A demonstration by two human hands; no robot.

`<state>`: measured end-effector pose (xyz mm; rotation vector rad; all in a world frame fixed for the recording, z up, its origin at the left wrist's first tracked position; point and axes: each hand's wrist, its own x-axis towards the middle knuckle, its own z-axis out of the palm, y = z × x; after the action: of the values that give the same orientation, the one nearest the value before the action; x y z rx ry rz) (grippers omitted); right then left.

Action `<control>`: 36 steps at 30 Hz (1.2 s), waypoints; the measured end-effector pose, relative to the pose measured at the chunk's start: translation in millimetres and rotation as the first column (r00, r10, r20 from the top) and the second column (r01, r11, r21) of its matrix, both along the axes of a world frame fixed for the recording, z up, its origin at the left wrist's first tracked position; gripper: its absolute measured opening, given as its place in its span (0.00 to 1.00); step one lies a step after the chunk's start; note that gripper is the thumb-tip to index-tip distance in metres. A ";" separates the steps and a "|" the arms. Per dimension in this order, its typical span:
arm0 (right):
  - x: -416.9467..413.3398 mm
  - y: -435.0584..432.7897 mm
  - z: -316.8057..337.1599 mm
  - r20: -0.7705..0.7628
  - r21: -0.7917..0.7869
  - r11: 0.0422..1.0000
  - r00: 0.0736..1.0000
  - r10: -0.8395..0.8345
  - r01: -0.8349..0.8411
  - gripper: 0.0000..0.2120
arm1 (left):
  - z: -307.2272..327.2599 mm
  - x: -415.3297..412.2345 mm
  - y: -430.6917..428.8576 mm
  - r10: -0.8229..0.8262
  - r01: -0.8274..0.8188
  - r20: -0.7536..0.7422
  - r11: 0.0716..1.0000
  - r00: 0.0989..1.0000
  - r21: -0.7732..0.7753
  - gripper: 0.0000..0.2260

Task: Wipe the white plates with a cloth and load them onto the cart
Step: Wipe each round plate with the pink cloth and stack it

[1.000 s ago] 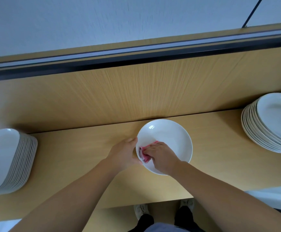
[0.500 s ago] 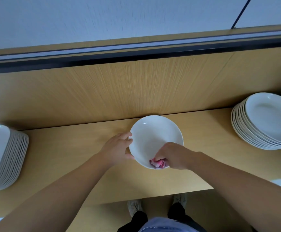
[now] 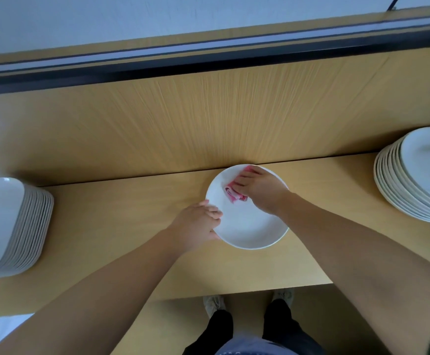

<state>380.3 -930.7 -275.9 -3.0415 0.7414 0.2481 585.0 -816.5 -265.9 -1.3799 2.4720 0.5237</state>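
Your left hand (image 3: 196, 224) grips the near-left rim of the white plate (image 3: 252, 226), with the fingers curled over the rim's edge. Your right hand (image 3: 260, 190) grasps the folded pink cloth (image 3: 234, 195) and presses it against the far inner surface of the plate; its fingers are bent down over the cloth, which sticks out on the hand's left side. The plate sits face up at the middle of the wooden counter (image 3: 131, 221), its far rim close to the wooden back panel (image 3: 208, 119). Whether it rests flat or is slightly raised cannot be told. One stack of white plates (image 3: 16, 226) stands at the counter's left end and another stack (image 3: 413, 183) at the right end, both well apart from your hands.
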 end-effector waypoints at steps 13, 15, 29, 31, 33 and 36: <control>-29.8 42.3 22.3 -0.291 0.055 0.873 0.845 -0.449 0.484 0.20 | 4.8 -0.4 -1.0 -0.041 0.043 0.077 0.999 0.996 -0.025 0.20; -30.8 53.5 23.8 -0.360 0.066 0.843 0.801 -0.478 0.533 0.18 | 5.0 -0.8 -1.6 -0.059 0.061 0.121 0.998 0.991 -0.017 0.21; -15.9 119.9 51.1 -0.473 0.148 0.901 0.830 -0.297 0.407 0.15 | -2.5 -3.8 -4.6 -0.092 0.095 0.196 0.995 0.976 -0.009 0.18; -16.1 118.5 51.3 -0.430 0.154 0.918 0.861 -0.271 0.366 0.17 | -2.0 -3.9 -4.7 -0.087 0.089 0.187 0.996 0.978 0.001 0.19; -21.2 117.0 47.0 -0.342 0.214 0.901 0.893 -0.292 0.377 0.18 | -1.5 -4.9 -4.4 -0.064 0.064 0.164 0.998 0.984 0.004 0.20; -34.2 113.5 44.2 -0.165 0.374 0.829 0.910 -0.381 0.415 0.17 | 1.5 -6.4 -4.6 -0.050 0.052 0.162 0.999 0.986 -0.012 0.19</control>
<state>346.1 -817.3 -231.6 -2.4328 1.1461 0.4579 578.6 -821.2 -264.4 -1.3060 2.3789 0.3657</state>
